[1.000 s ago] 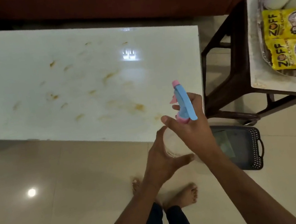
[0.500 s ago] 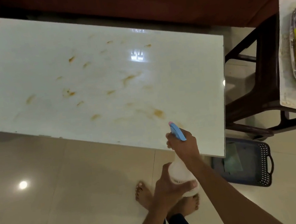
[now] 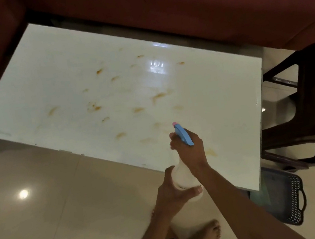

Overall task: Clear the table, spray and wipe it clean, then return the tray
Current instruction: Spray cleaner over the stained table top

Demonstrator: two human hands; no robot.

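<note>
Both hands are working the spray bottle [image 3: 183, 176] at the near edge: left hand [image 3: 171, 197] cupping its white base, right hand [image 3: 190, 149] gripping the neck under the blue trigger head; farther off, the cleared table [image 3: 63, 72] is showing orange stains [image 3: 94, 107]; sweeping the nozzle leftward should be wetting them all evenly.

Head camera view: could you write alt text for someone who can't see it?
Two hands hold a spray bottle over a stained white table: the right hand grips the blue trigger head, the left hand cradles the base. A dark basket sits on the floor.
</note>
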